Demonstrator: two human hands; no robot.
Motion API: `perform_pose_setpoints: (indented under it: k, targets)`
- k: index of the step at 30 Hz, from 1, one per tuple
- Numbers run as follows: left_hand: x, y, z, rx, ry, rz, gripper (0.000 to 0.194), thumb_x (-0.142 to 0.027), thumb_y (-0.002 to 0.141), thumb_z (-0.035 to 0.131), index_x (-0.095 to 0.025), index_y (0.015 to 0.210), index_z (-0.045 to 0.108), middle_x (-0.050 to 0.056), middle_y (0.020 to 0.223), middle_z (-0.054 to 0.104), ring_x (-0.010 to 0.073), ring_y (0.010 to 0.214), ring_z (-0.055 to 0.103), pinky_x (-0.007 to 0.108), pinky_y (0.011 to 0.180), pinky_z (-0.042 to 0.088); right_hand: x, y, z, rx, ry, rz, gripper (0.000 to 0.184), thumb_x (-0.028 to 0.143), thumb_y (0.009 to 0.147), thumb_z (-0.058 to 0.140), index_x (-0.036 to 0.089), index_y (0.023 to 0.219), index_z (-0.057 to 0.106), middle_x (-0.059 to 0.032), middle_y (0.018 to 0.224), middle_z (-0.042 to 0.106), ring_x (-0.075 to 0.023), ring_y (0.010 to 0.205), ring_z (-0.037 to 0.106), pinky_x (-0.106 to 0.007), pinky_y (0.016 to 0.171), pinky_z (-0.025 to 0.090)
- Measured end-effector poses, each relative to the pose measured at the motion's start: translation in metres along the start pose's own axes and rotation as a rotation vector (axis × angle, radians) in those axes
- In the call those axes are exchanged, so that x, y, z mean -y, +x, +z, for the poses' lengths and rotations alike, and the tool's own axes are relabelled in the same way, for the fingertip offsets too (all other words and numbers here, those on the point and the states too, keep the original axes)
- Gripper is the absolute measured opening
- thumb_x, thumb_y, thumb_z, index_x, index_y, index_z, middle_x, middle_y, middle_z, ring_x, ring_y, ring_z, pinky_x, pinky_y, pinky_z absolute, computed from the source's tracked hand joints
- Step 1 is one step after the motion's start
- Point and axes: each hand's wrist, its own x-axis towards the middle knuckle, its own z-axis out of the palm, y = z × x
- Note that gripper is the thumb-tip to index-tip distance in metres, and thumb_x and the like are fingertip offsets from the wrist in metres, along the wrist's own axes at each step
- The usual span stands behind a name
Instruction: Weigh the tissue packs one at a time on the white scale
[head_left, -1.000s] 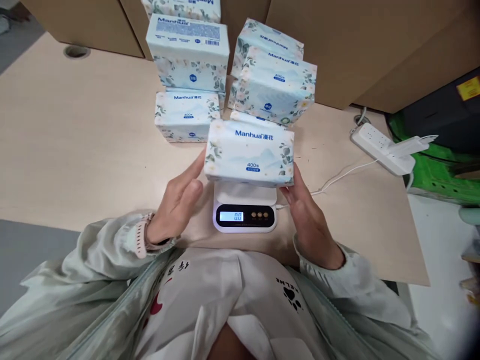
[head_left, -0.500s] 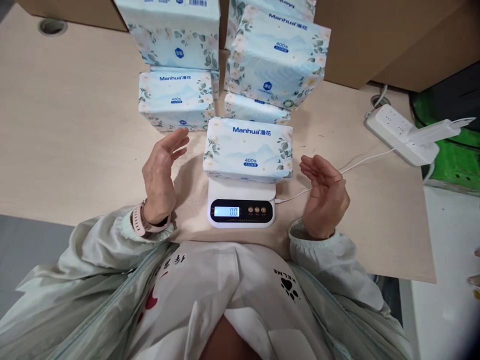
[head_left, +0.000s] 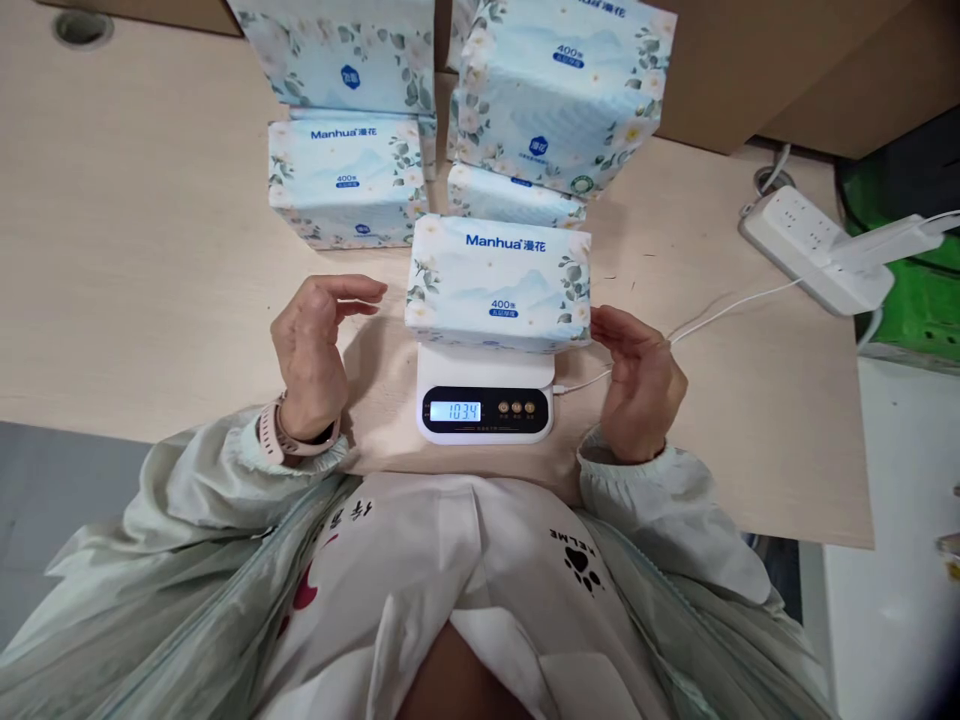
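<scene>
A light-blue floral pack of tissues rests on a white digital kitchen scale, hiding the rear of its platform. The lit display appears to read 103.4. To the left of the pack, my left hand is held open with a gap between fingertips and pack. My right hand is open too, its fingertips at the pack's right edge; whether they touch it I cannot tell. Neither hand grips anything. A watch with a pink strap is on my left wrist.
More tissue packs stand stacked behind the scale, in a left stack and a right stack. Cardboard boxes are at the back. A white power strip lies at right, with a white cable running towards the scale.
The scale's reading has gone from 0.0 to 103.4. My right hand has come closer to the pack's right edge, and my left fingers have lowered slightly. The view has shifted a little.
</scene>
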Motion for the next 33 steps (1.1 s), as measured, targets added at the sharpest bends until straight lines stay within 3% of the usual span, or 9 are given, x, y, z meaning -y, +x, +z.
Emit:
perform_pose_setpoints:
  k: [7, 15, 18, 21, 23, 25, 29, 31, 33]
  targets:
    - [-0.003, 0.000, 0.004, 0.030, -0.053, 0.034, 0.051, -0.044, 0.117, 0.053, -0.019, 0.095, 0.092, 0.008, 0.088, 0.086, 0.0164, 0.078, 0.079, 0.028, 0.073, 0.062, 0.000, -0.002, 0.001, 0.065, -0.073, -0.028, 0.048, 0.056, 0.115, 0.050, 0.024, 0.128, 0.083, -0.0090, 0.129, 0.086, -0.0279, 0.123, 0.081, -0.051, 0.111, 0.065]
    - [-0.020, -0.007, 0.006, 0.023, 0.060, 0.033, 0.040, -0.043, 0.114, 0.060, -0.027, 0.102, 0.094, 0.002, 0.098, 0.089, 0.0202, 0.086, 0.082, 0.034, 0.081, 0.066, -0.015, -0.007, -0.001, 0.106, -0.109, -0.181, 0.050, 0.055, 0.114, 0.049, 0.038, 0.160, 0.062, -0.0068, 0.153, 0.075, -0.0315, 0.145, 0.072, -0.058, 0.127, 0.057]
    - [-0.025, -0.008, 0.006, 0.090, 0.104, -0.041, 0.036, -0.050, 0.112, 0.065, -0.028, 0.108, 0.093, 0.003, 0.104, 0.089, 0.0235, 0.092, 0.084, 0.037, 0.086, 0.069, -0.017, -0.010, 0.004, 0.155, -0.129, -0.170, 0.054, 0.055, 0.115, 0.045, 0.042, 0.166, 0.053, -0.0047, 0.166, 0.065, -0.0302, 0.156, 0.063, -0.058, 0.133, 0.051]
    - [-0.038, -0.007, 0.015, 0.252, 0.099, -0.171, 0.040, -0.056, 0.107, 0.070, -0.024, 0.121, 0.091, 0.006, 0.114, 0.089, 0.0279, 0.101, 0.085, 0.041, 0.091, 0.071, -0.018, -0.013, 0.008, 0.253, -0.159, -0.152, 0.066, 0.060, 0.113, 0.046, 0.040, 0.175, 0.038, -0.0049, 0.181, 0.049, -0.0296, 0.168, 0.049, -0.057, 0.139, 0.043]
    - [-0.050, -0.002, 0.032, 0.418, 0.109, -0.231, 0.048, -0.058, 0.105, 0.072, -0.022, 0.133, 0.086, 0.009, 0.125, 0.087, 0.0305, 0.111, 0.084, 0.043, 0.097, 0.070, -0.020, -0.010, 0.004, 0.156, -0.192, -0.181, 0.072, 0.063, 0.110, 0.052, 0.036, 0.175, 0.037, -0.0089, 0.180, 0.048, -0.0313, 0.167, 0.050, -0.058, 0.138, 0.044]
    - [-0.061, 0.007, 0.060, 0.602, 0.121, -0.249, 0.055, -0.058, 0.106, 0.070, -0.019, 0.143, 0.080, 0.011, 0.137, 0.083, 0.0326, 0.124, 0.081, 0.043, 0.106, 0.067, -0.024, 0.001, -0.007, -0.047, -0.221, -0.220, 0.071, 0.062, 0.107, 0.059, 0.033, 0.170, 0.045, -0.0131, 0.171, 0.057, -0.0326, 0.159, 0.058, -0.061, 0.134, 0.048]
    - [-0.056, 0.039, 0.146, 0.918, 0.062, -0.232, 0.046, -0.045, 0.107, 0.060, -0.016, 0.139, 0.077, 0.011, 0.145, 0.078, 0.0356, 0.139, 0.071, 0.045, 0.118, 0.058, -0.040, 0.048, -0.047, -0.328, -0.252, -0.252, 0.058, 0.059, 0.100, 0.069, 0.031, 0.149, 0.059, -0.0116, 0.149, 0.068, -0.0309, 0.147, 0.067, -0.064, 0.130, 0.050]
    - [-0.041, 0.055, 0.193, 1.001, 0.047, -0.300, 0.039, -0.037, 0.106, 0.056, -0.014, 0.131, 0.076, 0.012, 0.142, 0.077, 0.0350, 0.141, 0.068, 0.046, 0.122, 0.054, -0.053, 0.079, -0.066, -0.383, -0.304, -0.239, 0.056, 0.058, 0.095, 0.070, 0.031, 0.143, 0.060, -0.0104, 0.147, 0.069, -0.0298, 0.145, 0.068, -0.062, 0.130, 0.050]
    - [-0.025, 0.066, 0.233, 0.983, 0.059, -0.466, 0.041, -0.036, 0.106, 0.055, -0.010, 0.132, 0.072, 0.017, 0.147, 0.073, 0.0354, 0.143, 0.066, 0.046, 0.121, 0.053, -0.068, 0.108, -0.079, -0.408, -0.394, -0.191, 0.057, 0.056, 0.091, 0.068, 0.028, 0.140, 0.059, -0.0120, 0.146, 0.069, -0.0303, 0.142, 0.070, -0.061, 0.128, 0.051]
